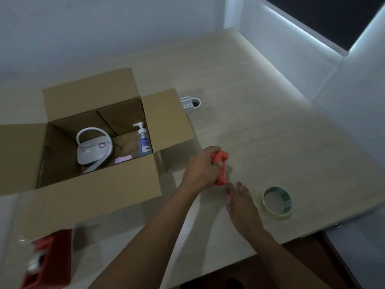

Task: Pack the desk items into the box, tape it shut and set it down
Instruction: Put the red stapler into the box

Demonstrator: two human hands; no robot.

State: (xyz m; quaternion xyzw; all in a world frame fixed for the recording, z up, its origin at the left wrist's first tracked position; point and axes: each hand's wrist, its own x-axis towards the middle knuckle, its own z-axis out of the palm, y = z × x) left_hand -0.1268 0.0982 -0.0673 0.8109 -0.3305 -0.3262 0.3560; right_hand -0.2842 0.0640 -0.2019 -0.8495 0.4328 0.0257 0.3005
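An open cardboard box (116, 184) stands on the desk at left. Inside it are a white desk lamp (93, 149), a pump bottle (143, 140) and a small purple item (123, 159). Just right of the box, my left hand (200, 170) grips a red tool (221, 167) above the desk. My right hand (239, 202) lies with nearly straight fingers on a small pink item (227, 195), which it mostly hides. A roll of tape (277, 202) lies flat to the right of that hand.
A white pen holder (190, 103) sits behind the box's right flap. A red container (48, 261) is at the bottom left beside the box's near flap. The desk's front edge (291, 240) runs close behind my right wrist. A wall encloses the desk at back and right.
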